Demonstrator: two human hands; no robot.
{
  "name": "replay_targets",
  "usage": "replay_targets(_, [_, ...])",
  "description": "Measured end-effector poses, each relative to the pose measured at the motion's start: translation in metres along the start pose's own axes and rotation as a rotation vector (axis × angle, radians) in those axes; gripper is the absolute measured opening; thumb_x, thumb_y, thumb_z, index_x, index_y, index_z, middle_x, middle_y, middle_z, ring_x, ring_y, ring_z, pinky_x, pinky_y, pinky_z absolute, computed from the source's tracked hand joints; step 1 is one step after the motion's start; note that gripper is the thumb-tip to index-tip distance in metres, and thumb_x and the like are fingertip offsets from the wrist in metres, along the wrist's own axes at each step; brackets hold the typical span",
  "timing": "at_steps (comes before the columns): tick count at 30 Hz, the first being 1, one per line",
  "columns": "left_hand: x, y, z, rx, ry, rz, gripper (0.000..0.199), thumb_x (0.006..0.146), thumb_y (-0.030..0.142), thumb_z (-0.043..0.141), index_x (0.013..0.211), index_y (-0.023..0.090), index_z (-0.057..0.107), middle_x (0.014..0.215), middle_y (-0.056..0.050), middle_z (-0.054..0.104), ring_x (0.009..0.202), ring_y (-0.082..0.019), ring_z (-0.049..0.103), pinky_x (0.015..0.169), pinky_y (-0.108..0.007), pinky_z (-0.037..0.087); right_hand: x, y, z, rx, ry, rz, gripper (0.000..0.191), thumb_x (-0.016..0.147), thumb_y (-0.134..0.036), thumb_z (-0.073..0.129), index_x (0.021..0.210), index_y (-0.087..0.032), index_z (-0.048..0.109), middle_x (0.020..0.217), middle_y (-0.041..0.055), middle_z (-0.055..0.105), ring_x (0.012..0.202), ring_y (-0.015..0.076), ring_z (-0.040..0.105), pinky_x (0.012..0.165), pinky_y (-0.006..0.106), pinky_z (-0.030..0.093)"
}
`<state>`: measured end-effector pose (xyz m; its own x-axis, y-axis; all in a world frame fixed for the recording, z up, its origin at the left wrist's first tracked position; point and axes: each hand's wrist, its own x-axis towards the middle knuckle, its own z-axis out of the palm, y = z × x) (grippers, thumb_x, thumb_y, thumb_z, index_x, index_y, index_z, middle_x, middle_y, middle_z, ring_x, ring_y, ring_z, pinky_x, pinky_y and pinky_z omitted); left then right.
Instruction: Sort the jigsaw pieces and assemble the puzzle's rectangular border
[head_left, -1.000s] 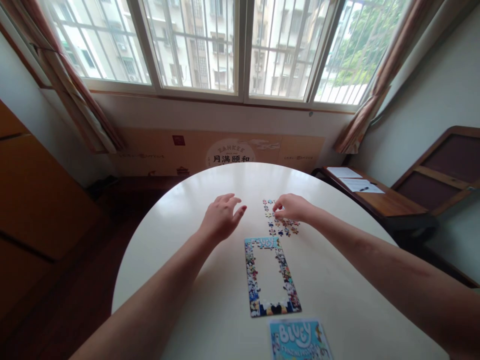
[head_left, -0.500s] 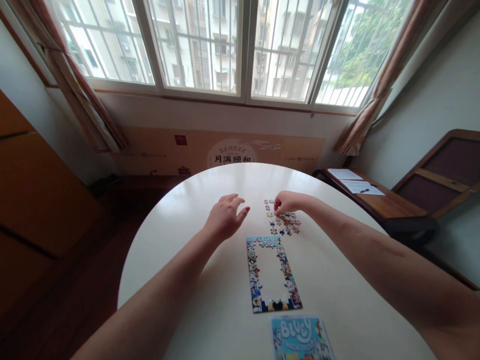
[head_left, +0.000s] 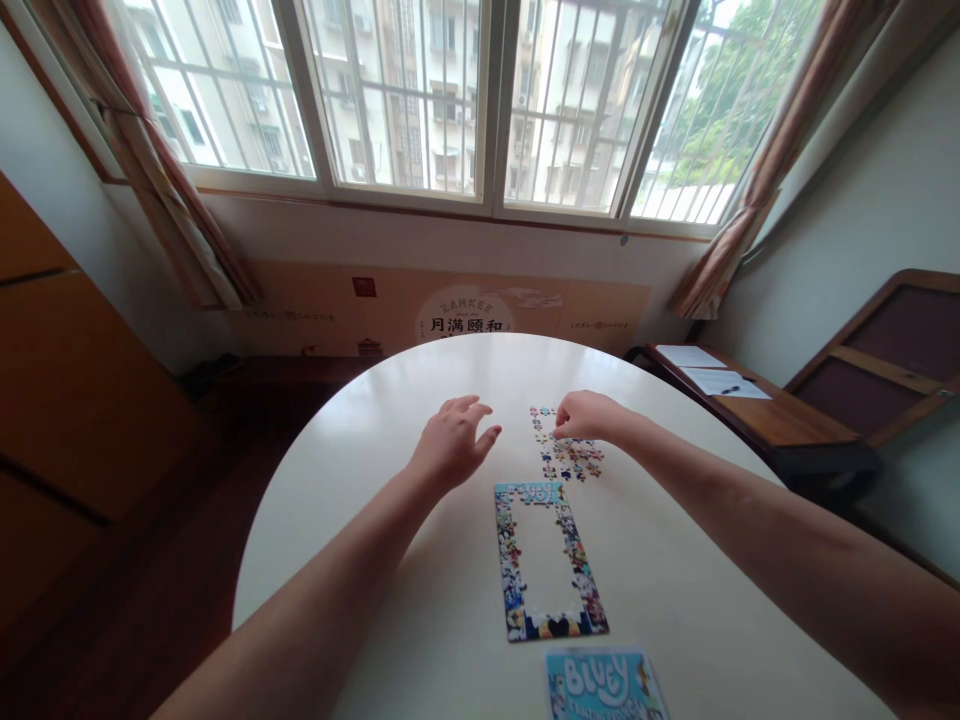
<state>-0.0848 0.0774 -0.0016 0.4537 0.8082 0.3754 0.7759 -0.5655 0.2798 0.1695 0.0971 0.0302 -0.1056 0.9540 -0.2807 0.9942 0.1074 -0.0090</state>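
Loose jigsaw pieces (head_left: 577, 460) lie in a cluster on the white round table (head_left: 322, 510). My right hand (head_left: 589, 415) is over the cluster's far side with its fingers pinched together; whatever is between the fingertips is too small to make out. To the left, my left hand (head_left: 457, 440) hovers above the table with its fingers apart and nothing in them. Nearer me lies a puzzle frame (head_left: 512, 570), its border filled with coloured pieces and its middle showing white. Below it is a blue Bluey picture card (head_left: 604, 685), cut off by the view's bottom edge.
A wooden side table (head_left: 787, 415) with papers (head_left: 724, 382) and a pen stands at the right, beside a wooden chair back (head_left: 892, 340). Behind the round table is a printed cardboard panel (head_left: 315, 295) under barred windows.
The view has tilted slightly, so the table and puzzle sit a little lower. My right hand has shifted slightly over the pieces and stays pinched. My left hand keeps its spread pose.
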Motion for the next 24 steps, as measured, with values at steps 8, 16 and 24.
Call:
replay_targets(8, [-0.001,0.001,-0.001,0.011,-0.026,-0.004,0.038,0.096,0.037,0.052,0.124,0.016,0.065,0.139,-0.016,0.06,0.132,-0.031,0.051,0.109,-0.048,0.045,0.004,-0.013,0.0,-0.026,-0.037,0.078,0.021,0.087,-0.035,0.073,0.098,-0.017,0.074,0.102,0.0082,0.073,0.096,0.0232,0.068,0.082,0.038,0.055])
replay_targets(16, [-0.002,0.002,-0.001,0.003,-0.02,0.002,0.036,0.094,0.036,0.053,0.123,0.018,0.065,0.138,-0.014,0.061,0.131,-0.031,0.052,0.109,-0.049,0.045,0.013,-0.016,-0.005,-0.032,-0.148,0.12,0.027,0.097,-0.035,0.066,0.113,-0.015,0.066,0.114,0.0075,0.067,0.099,0.0215,0.066,0.086,0.041,0.057])
replay_targets(24, [-0.001,0.004,-0.003,0.007,-0.023,0.01,0.036,0.094,0.034,0.054,0.124,0.019,0.065,0.138,-0.013,0.061,0.131,-0.03,0.052,0.109,-0.048,0.045,0.002,-0.016,-0.005,-0.034,-0.09,0.091,0.023,0.095,-0.034,0.067,0.111,-0.017,0.067,0.115,0.0072,0.067,0.102,0.0219,0.065,0.088,0.042,0.056])
